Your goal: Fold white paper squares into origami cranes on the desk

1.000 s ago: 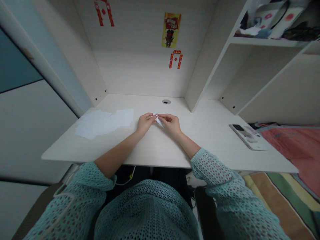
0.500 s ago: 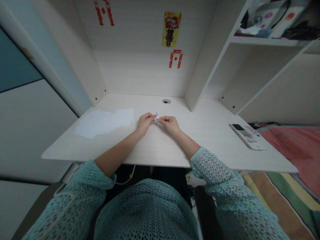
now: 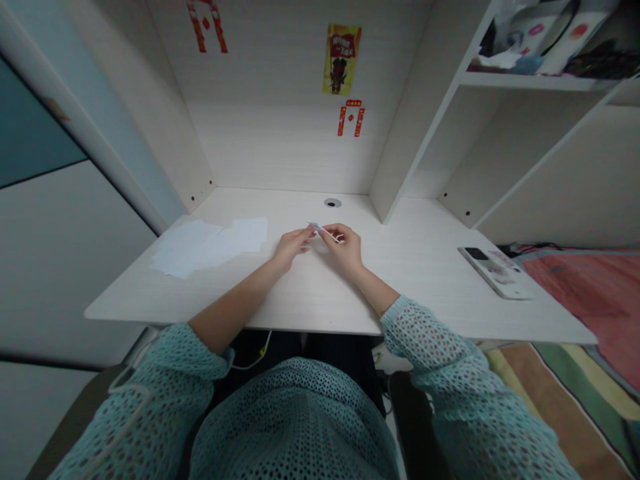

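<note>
Over the middle of the white desk, both hands pinch a small folded piece of white paper. My left hand holds its left end between thumb and fingertips. My right hand grips the right side, with the fingers curled and a thin white edge showing between them. The exact shape of the folded paper is too small to make out, and the fingers cover part of it. Left of my left hand, several white paper sheets lie flat, overlapping one another.
A phone lies at the desk's right side. Behind the desk rises a white back panel with a yellow sticker; a round cable hole sits near it. An upright divider stands right of the hands. A striped cloth is at lower right.
The folded paper has been turned and raised, its edge now showing above the fingertips. My right hand has rolled and moved slightly right. The loose sheets and phone stay put.
</note>
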The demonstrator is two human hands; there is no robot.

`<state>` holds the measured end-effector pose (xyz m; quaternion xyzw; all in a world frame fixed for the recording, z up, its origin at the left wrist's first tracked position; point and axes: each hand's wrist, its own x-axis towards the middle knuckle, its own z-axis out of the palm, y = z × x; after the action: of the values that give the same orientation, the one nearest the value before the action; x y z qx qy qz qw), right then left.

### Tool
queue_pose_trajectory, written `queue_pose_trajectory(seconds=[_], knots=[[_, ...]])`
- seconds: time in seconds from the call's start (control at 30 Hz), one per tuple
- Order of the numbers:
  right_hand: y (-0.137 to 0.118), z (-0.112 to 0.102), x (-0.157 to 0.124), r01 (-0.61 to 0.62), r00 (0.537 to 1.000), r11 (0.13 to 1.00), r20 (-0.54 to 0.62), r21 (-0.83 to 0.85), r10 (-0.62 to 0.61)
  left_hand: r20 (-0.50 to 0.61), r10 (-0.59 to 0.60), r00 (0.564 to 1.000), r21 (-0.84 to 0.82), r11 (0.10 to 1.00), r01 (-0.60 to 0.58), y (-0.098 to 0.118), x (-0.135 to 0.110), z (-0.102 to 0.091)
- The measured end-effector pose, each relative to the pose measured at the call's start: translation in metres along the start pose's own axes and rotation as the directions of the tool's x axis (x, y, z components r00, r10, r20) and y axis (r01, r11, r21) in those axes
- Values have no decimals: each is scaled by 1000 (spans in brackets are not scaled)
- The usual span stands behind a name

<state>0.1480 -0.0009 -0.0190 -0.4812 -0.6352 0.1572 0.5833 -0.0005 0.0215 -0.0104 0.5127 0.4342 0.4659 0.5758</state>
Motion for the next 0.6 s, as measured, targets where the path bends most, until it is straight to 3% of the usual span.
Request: queue_pose_trajectory(seconds=[0.13, 0.3, 0.4, 0.6], knots=[[1, -8, 0, 282, 955, 922, -11, -267, -295, 60, -38, 997, -41, 998, 41, 2, -1, 2], [7, -8, 2, 486, 873, 830, 198, -275, -445, 11, 22, 1000, -102, 995, -20, 1, 2, -1], [7, -8, 3, 493, 861, 836, 269, -241, -431, -22, 31, 999, -88, 996, -33, 0, 4, -4], [7, -11, 4, 416, 895, 895, 245, -161, -372, -33, 93, 995, 109, 990, -89, -1, 5, -3]])
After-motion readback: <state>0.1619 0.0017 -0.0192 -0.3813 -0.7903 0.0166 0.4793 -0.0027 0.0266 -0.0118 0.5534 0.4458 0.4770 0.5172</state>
